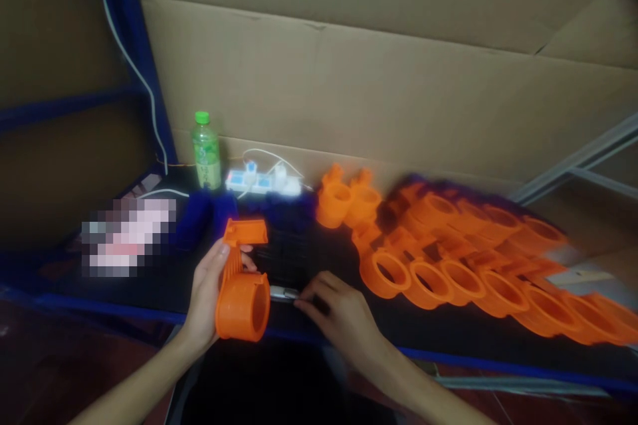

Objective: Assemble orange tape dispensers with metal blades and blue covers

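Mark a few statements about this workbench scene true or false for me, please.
1. The left hand holds an orange ring part. True.
2. The right hand pinches a small metal piece beside that part. True.
3. The bottle has a red cap. False: its cap is green.
4. The pile of orange parts lies to the left of the hands. False: it lies to their right.
5. A white power strip sits near the cardboard wall. True.

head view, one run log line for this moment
left hand: holds orange ring part | right hand: fingers on small metal piece | rest: orange parts on table
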A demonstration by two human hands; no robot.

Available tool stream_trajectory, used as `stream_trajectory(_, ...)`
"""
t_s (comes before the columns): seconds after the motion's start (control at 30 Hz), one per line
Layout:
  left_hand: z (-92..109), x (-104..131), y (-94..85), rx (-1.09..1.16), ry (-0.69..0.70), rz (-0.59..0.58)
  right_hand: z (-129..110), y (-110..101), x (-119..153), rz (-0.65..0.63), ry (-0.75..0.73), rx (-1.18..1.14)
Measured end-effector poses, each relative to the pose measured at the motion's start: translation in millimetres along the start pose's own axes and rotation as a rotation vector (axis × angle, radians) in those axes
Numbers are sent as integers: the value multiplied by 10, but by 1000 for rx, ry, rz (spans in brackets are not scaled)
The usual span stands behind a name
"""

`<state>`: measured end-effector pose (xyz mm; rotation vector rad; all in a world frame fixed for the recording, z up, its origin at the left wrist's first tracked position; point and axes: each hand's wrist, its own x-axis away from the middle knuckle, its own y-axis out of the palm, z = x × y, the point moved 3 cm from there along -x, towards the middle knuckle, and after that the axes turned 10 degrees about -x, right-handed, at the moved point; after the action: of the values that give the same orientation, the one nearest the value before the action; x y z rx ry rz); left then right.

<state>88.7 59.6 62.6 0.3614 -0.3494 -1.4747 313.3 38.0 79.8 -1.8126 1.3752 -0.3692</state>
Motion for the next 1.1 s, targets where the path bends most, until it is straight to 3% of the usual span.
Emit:
stream_trajectory(0.2,-7,28,26,-29,-33,-81,-173,-337,-167,-1,79,-292)
stream_trajectory(0.4,-9,127,163,-35,-111,-254,-419,-708,-425,9,175,-446)
stream_trajectory(0.9,-75,122,121,-126,-14,-373,-473,-757,-504,-160,216,-475)
stream_trajectory(1.1,4,155,140,-239,-18,-406,-521,-855,-504,-251,195,-350)
